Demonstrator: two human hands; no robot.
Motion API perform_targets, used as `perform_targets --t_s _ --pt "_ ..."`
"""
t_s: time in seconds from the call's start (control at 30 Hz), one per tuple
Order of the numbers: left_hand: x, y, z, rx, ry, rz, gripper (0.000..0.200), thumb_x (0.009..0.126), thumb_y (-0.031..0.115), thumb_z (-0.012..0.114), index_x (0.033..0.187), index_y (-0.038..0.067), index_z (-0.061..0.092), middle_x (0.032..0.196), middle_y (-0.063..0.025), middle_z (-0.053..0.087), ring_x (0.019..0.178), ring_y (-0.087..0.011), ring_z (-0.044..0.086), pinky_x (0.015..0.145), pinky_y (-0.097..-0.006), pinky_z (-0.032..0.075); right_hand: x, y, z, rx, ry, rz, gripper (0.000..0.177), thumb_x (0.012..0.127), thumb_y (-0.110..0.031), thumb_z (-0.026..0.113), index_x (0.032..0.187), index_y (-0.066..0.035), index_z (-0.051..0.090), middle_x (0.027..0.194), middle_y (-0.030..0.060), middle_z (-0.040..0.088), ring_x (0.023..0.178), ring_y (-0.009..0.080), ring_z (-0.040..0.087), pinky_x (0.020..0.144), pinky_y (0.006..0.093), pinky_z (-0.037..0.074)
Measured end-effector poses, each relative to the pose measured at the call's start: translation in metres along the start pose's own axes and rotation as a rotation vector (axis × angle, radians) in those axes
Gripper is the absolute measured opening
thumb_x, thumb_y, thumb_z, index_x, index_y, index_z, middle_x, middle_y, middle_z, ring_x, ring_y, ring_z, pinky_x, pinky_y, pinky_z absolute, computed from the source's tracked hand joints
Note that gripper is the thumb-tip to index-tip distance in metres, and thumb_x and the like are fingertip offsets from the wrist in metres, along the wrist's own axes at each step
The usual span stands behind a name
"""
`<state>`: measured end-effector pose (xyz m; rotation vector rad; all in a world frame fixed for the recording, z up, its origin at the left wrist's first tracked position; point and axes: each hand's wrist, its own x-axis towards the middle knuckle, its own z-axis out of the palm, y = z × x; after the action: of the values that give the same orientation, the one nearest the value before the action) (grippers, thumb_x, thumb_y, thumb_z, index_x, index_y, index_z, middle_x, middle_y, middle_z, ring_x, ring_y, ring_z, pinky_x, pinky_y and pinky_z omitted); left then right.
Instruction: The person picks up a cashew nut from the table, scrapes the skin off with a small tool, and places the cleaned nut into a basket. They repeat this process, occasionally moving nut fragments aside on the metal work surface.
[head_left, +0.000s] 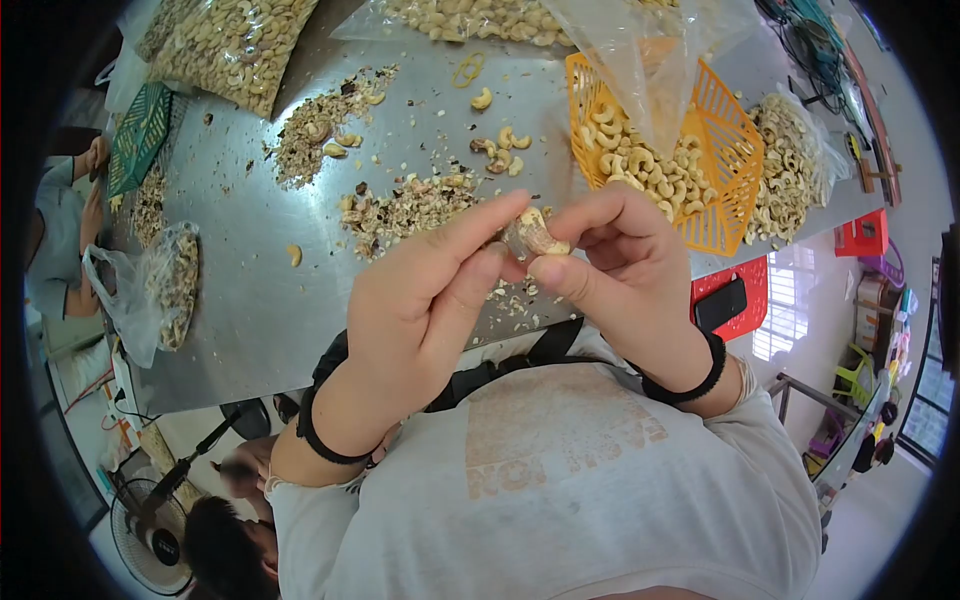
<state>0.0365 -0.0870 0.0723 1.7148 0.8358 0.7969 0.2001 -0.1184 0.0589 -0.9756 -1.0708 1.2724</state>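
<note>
A pale cashew nut (540, 236) with brownish skin on it is held up in front of my chest, between the fingertips of both hands. My left hand (425, 290) pinches its left side with thumb and index finger. A greyish bit at those fingertips is too small to make out. From the right, my right hand (630, 275) grips the nut between thumb and bent fingers. Below and behind the hands lies a heap of skin scraps and nut crumbs (415, 210). Several loose cashews (500, 155) rest just beyond the fingers.
An orange plastic basket (735, 165) of cashews stands at the right, beside a heap of cashews (790, 160). Bags of nuts (235, 50) line the metal table's (240, 330) far side. A phone (720, 304) lies on a red stool (755, 290). Another person's hands (92, 190) are at left.
</note>
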Motion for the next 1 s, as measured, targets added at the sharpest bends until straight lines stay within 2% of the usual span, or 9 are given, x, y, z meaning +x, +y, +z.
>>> perform_targets --t_s 0.1,0.27,0.5,0.67,0.8,0.87,1.0 --pt "0.000 0.005 0.002 0.042 0.003 -0.014 0.036 0.080 0.003 0.047 0.115 0.003 0.044 0.088 -0.0117 0.058 0.071 -0.0178 0.058 0.062 -0.0246 0.043 0.002 0.000 -0.002 -0.065 -0.009 -0.027 0.019 0.068 -0.005 0.066 0.081 -0.001 0.052 0.078 0.0026 0.055 0.071 0.0064 0.049 0.064 0.0193 0.040" --pt "0.000 0.004 0.001 0.173 -0.065 0.071 0.045 0.076 0.003 0.049 0.120 0.004 0.037 0.087 -0.0145 0.057 0.072 -0.0256 0.058 0.061 -0.0277 0.044 0.004 0.002 -0.005 -0.114 -0.035 -0.096 0.020 0.067 -0.007 0.067 0.079 -0.001 0.052 0.078 0.0036 0.056 0.075 0.0088 0.052 0.068 0.0210 0.041" --pt "0.001 -0.002 0.001 0.220 -0.052 0.160 0.047 0.076 0.003 0.050 0.120 0.005 0.037 0.086 -0.0137 0.058 0.072 -0.0273 0.058 0.061 -0.0291 0.045 0.006 0.004 -0.004 -0.154 -0.045 -0.186 0.019 0.066 -0.007 0.067 0.077 -0.001 0.053 0.083 0.0068 0.057 0.077 0.0124 0.054 0.070 0.0224 0.041" --pt "0.003 -0.008 -0.001 0.261 -0.003 0.248 0.042 0.076 0.003 0.050 0.117 0.004 0.042 0.084 -0.0139 0.058 0.069 -0.0249 0.058 0.060 -0.0275 0.044 0.005 0.007 -0.001 -0.161 -0.039 -0.216 0.019 0.065 -0.006 0.068 0.076 -0.002 0.053 0.084 0.0081 0.057 0.078 0.0129 0.054 0.069 0.0233 0.042" --pt "0.003 -0.006 -0.003 0.227 -0.017 0.190 0.041 0.076 0.004 0.051 0.116 0.004 0.043 0.084 -0.0135 0.058 0.067 -0.0231 0.057 0.059 -0.0262 0.044 0.006 0.005 -0.002 -0.168 -0.047 -0.183 0.019 0.064 -0.007 0.069 0.074 -0.002 0.053 0.085 0.0083 0.057 0.077 0.0137 0.054 0.069 0.0236 0.041" --pt "0.001 0.000 -0.002 0.144 -0.041 0.067 0.042 0.075 0.004 0.051 0.117 0.004 0.042 0.083 -0.0134 0.058 0.066 -0.0219 0.057 0.058 -0.0251 0.043 0.008 0.003 -0.004 -0.185 -0.050 -0.183 0.020 0.063 -0.007 0.069 0.074 -0.002 0.053 0.085 0.0082 0.057 0.078 0.0138 0.054 0.069 0.0236 0.041" --pt "0.000 -0.001 -0.001 0.073 -0.046 0.068 0.044 0.075 0.005 0.052 0.118 0.004 0.041 0.080 -0.0136 0.057 0.063 -0.0219 0.056 0.056 -0.0249 0.042 0.008 0.004 -0.006 -0.182 -0.054 -0.172 0.021 0.062 -0.008 0.070 0.074 -0.002 0.053 0.086 0.0085 0.056 0.079 0.0136 0.053 0.071 0.0237 0.041"
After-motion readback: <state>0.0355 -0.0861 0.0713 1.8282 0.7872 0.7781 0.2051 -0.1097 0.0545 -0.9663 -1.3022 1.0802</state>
